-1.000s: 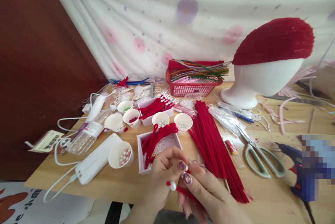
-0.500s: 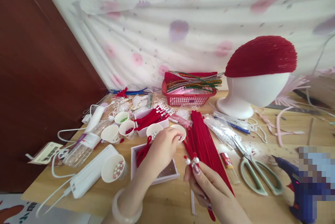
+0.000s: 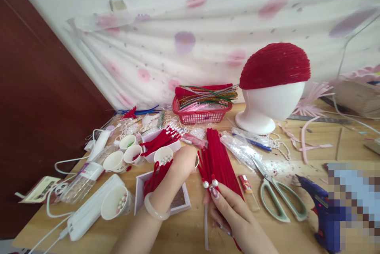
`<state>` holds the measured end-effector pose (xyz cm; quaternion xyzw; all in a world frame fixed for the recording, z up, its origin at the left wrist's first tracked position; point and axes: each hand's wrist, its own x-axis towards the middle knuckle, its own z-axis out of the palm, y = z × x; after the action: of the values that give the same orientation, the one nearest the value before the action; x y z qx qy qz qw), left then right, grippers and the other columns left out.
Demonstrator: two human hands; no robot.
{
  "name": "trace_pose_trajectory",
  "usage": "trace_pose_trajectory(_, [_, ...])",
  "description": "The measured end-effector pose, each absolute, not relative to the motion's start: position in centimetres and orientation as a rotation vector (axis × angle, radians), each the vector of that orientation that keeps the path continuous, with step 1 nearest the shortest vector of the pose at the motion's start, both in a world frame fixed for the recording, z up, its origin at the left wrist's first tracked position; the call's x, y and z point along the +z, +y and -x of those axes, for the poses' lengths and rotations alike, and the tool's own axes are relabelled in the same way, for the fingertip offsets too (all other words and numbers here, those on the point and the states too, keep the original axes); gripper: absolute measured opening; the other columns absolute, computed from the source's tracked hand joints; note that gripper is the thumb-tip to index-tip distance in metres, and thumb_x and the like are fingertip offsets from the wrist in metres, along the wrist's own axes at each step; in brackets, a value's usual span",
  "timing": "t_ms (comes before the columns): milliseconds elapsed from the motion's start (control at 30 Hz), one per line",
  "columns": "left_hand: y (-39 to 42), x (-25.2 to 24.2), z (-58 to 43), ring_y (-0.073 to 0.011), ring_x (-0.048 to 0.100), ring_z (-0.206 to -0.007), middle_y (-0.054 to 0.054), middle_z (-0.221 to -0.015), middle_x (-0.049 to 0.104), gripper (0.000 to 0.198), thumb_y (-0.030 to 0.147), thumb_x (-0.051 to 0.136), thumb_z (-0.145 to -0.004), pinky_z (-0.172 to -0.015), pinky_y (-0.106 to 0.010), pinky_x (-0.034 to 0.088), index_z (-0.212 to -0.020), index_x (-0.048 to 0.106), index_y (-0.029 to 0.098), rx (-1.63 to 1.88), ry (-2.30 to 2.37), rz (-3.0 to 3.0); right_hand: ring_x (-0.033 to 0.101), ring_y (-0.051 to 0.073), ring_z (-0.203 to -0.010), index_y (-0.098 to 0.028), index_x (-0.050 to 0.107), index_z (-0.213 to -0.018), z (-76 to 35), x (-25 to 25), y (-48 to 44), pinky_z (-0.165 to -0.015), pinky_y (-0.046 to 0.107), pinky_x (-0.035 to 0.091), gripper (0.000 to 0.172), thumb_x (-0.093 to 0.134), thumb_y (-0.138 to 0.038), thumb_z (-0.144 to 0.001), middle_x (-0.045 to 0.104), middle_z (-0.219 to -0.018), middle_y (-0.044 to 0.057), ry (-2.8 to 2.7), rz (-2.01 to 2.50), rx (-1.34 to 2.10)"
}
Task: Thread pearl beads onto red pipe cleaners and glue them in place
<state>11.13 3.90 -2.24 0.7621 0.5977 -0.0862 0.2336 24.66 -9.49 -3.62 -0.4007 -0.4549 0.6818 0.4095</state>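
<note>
My right hand [image 3: 230, 210] is closed, pinching red chenille stems [image 3: 203, 168] with white pearl beads [image 3: 206, 184] near the fingertips. My left hand [image 3: 183, 163], with a pale bangle [image 3: 156, 207] on the wrist, reaches over a paper cup [image 3: 197, 162]. Most of that cup and the left fingers are hidden by the hand. Just left of it stands a cup of white beads [image 3: 163, 155]. Below the left forearm sits a white box [image 3: 181, 205] with red stems in it. A bundle of long red chenille stems [image 3: 221, 159] lies behind my right hand.
A foam head [image 3: 271, 103] with a red covering stands at the back right. Scissors [image 3: 271, 190], a glue gun [image 3: 319, 202] and a lighter [image 3: 246, 186] lie to the right. A red basket [image 3: 202, 116] is at the back. Several cups, a bottle [image 3: 80, 179] and a white power strip [image 3: 93, 208] are left.
My left hand has reached further over the cup, and its fingers are now hidden. My right hand keeps its hold on the beaded stems. The view has shifted to the right.
</note>
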Motion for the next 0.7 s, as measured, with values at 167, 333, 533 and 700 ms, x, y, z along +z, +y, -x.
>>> trace_pose_trajectory(167, [3.8, -1.6, -10.3, -0.0255, 0.067, -0.108, -0.011, -0.128, 0.065, 0.033, 0.034, 0.066, -0.096, -0.090, -0.046, 0.058, -0.125, 0.064, 0.018, -0.158, 1.543, -2.058, 0.028, 0.009, -0.055, -0.021, 0.055, -0.085, -24.2, -3.3, -9.2, -0.052, 0.023, 0.024, 0.053, 0.062, -0.073, -0.087, 0.039, -0.061, -0.009, -0.981, 1.078, 1.634])
trace_pose_trajectory(333, [3.1, -0.9, -8.7, -0.0233, 0.068, -0.100, -0.008, -0.115, 0.071, 0.022, 0.032, 0.068, -0.095, -0.089, -0.044, 0.058, -0.110, 0.069, 0.015, 0.175, 1.413, -1.937, 0.026, 0.008, -0.049, -0.021, 0.055, -0.085, -23.9, -4.1, -8.5, -0.045, 0.023, 0.016, 0.049, 0.063, -0.070, -0.089, 0.038, -0.057, -0.010, -0.977, 1.013, 1.585])
trace_pose_trajectory(533, [-0.1, 0.6, -6.0, -0.0184, 0.066, -0.083, -0.006, -0.091, 0.076, 0.015, 0.032, 0.076, -0.082, -0.078, -0.029, 0.052, -0.087, 0.076, 0.018, 0.859, 1.265, -1.458, 0.027, 0.009, -0.051, -0.021, 0.058, -0.087, -23.0, -2.8, -8.9, -0.048, 0.023, 0.020, 0.048, 0.063, -0.069, -0.089, 0.037, -0.057, -0.010, -0.986, 1.004, 1.585])
trace_pose_trajectory(700, [-4.0, 0.3, -4.8, -0.0095, 0.055, -0.055, 0.001, -0.063, 0.061, 0.057, 0.071, 0.081, -0.063, -0.054, -0.020, 0.049, -0.070, 0.064, 0.017, 1.085, 1.029, -0.968, 0.031, 0.011, -0.053, -0.021, 0.060, -0.080, -21.4, -0.3, -10.3, -0.052, 0.026, 0.029, 0.054, 0.058, -0.074, -0.089, 0.038, -0.056, -0.008, -1.109, 1.054, 1.552])
